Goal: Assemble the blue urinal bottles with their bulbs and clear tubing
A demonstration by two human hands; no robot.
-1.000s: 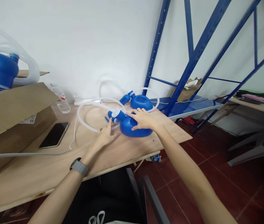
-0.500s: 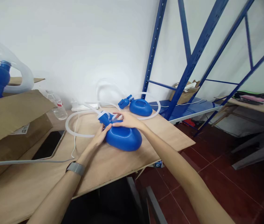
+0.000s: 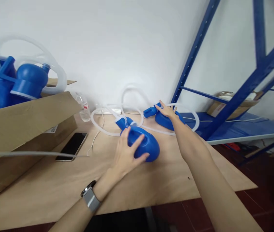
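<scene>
A blue plastic urinal bottle lies on its side on the wooden table, with a clear hose looping from its neck end. My left hand rests against this bottle with fingers spread, not wrapped round it. Further back, a second blue urinal bottle lies near the table's right rear, with its own pale hose curving around it. My right hand lies over the top of the far bottle near its neck, fingers apart; part of that bottle is hidden behind the hand and forearm.
An open cardboard box at left holds several blue bottles and hoses. Beside it are a black phone, a clear water bottle and a white power strip. A blue metal rack stands at right.
My right hand has left the near bottle's neck and moved right to the far bottle. My left hand has shifted onto the near bottle's body, its fingers spreading. The view has swung left.
</scene>
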